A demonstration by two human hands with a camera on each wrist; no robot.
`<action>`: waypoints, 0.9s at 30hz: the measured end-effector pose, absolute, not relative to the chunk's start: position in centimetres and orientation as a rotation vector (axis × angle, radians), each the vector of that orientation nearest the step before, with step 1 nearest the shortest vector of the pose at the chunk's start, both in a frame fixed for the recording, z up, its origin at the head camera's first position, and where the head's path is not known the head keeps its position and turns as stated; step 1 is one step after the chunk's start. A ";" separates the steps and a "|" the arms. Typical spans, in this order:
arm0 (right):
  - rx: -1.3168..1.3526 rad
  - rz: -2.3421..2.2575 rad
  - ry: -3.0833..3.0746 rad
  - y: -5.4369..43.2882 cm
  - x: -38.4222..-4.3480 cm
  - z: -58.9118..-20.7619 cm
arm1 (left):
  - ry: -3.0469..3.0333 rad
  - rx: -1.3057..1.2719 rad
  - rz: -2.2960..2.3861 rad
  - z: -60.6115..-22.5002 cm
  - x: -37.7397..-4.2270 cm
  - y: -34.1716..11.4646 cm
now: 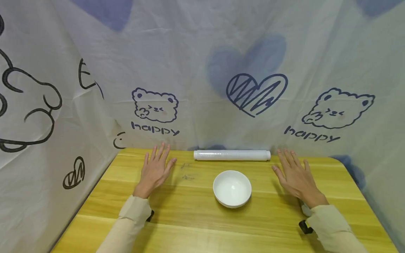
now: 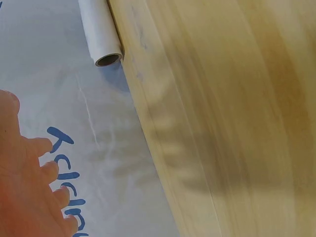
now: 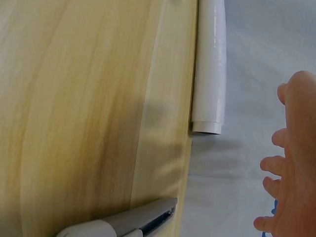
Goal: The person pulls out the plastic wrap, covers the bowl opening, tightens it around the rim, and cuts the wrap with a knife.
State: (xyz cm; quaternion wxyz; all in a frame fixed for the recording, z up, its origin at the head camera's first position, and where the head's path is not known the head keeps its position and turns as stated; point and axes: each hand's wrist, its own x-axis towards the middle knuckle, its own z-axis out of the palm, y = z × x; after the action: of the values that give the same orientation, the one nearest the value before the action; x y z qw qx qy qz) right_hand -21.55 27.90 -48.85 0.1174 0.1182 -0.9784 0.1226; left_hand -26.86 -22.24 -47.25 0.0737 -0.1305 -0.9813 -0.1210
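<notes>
My left hand [image 1: 155,172] is spread over the left part of the wooden table, palm down with fingers pointing to the back edge. It holds nothing. On the right side my right hand [image 1: 295,177] is held out the same way, also with nothing in it. Between the hands stands a white bowl [image 1: 232,189], upright and with nothing inside. Behind the bowl a roll of cling film [image 1: 232,155] lies along the back edge; its hollow core shows in the left wrist view. A grey and white tool with a dark slot [image 3: 118,224] lies beneath my right wrist, mostly hidden in the head view.
The wooden table [image 1: 177,225] has rounded back corners and a few dark scuffs left of the bowl. A pale cloth [image 1: 196,70] printed with hearts and bear faces hangs close behind the table and along both sides.
</notes>
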 end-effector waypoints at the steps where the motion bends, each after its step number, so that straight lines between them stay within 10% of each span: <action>1: 0.345 0.360 -2.863 27.9 -21.5 -48.9 | -2.947 -0.393 -0.366 -47.3 -26.9 -22.2; 14: 0.437 0.354 -2.760 26.0 -23.2 -48.8 | -2.969 -0.490 -0.663 -47.0 -25.9 -20.3; 27: 0.695 0.265 -2.797 22.3 -30.4 -51.1 | -2.797 -0.901 -1.741 -50.8 -19.4 -8.2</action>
State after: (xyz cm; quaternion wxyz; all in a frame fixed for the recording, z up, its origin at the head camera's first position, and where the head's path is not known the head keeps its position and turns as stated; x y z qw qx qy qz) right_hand -30.43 22.29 -51.07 0.1231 0.2383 -0.9591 0.0909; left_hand -19.36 -8.21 -50.78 -0.1366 -0.2613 -0.8112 -0.5050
